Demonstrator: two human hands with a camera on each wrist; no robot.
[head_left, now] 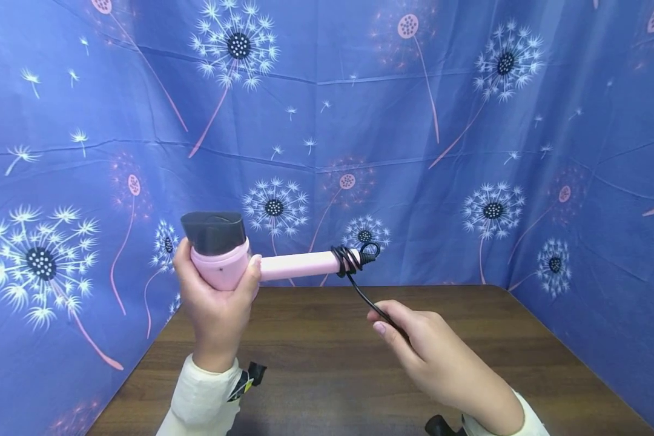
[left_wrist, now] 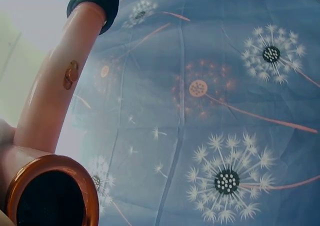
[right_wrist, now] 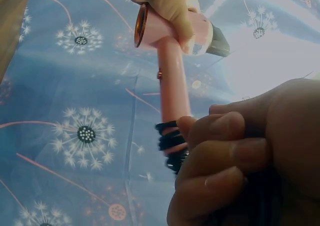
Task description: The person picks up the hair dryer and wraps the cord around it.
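A pink hair dryer (head_left: 300, 265) with a black nozzle (head_left: 215, 232) is held up above the table, its handle pointing right. My left hand (head_left: 218, 309) grips it round the barrel, thumb on the near side. Several turns of black cord (head_left: 347, 260) are wound about the handle's end. From there the cord runs down to my right hand (head_left: 433, 351), which pinches it between thumb and fingers. In the left wrist view the copper-coloured rim (left_wrist: 92, 196) of the dryer's back end and a switch (left_wrist: 71, 75) on the handle show. Curled fingers (right_wrist: 215, 151) of the right hand fill the right wrist view's lower right.
A brown wooden table (head_left: 327, 363) lies below both hands. Blue cloth (head_left: 316, 121) with a dandelion print hangs behind the table and along its left and right sides. Black straps with small devices sit at both wrists, over cream sleeves (head_left: 201, 393).
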